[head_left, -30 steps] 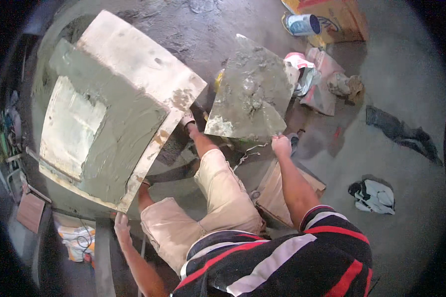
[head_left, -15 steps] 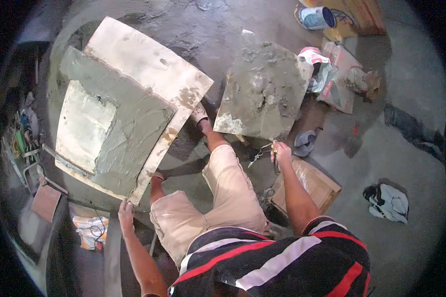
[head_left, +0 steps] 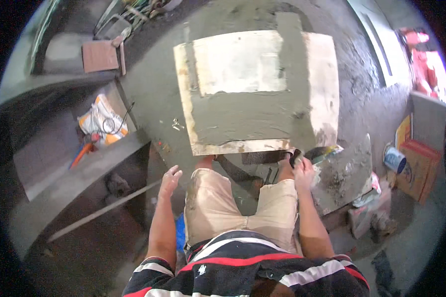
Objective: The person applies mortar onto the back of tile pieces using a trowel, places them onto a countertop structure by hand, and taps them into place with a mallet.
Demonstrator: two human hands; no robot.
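Observation:
My right hand (head_left: 305,173) is closed around the dark handle of what looks like a trowel (head_left: 327,152). The tool is blurred, and its blade points right, over a second board (head_left: 364,158) that carries lumps of wet mortar. My left hand (head_left: 170,180) hovers left of my knee, fingers stretched out, touching nothing. Ahead of my legs lies a large pale board (head_left: 323,74). Smooth grey mortar (head_left: 243,116) covers much of it, bordering a bare whitish panel (head_left: 240,62) on three visible sides.
At left, a white and orange bag (head_left: 104,121) sits in a recess behind a concrete ledge (head_left: 94,168). A reddish square plate (head_left: 100,56) is at far left. To the right stand a blue bucket (head_left: 395,160) and a cardboard box (head_left: 418,171). A long pole (head_left: 104,210) slants below the ledge.
My view has swung left, so the mortar-coated board is now straight ahead. My left hand has let go of the board's edge. My right hand has come to the near corner with the tool.

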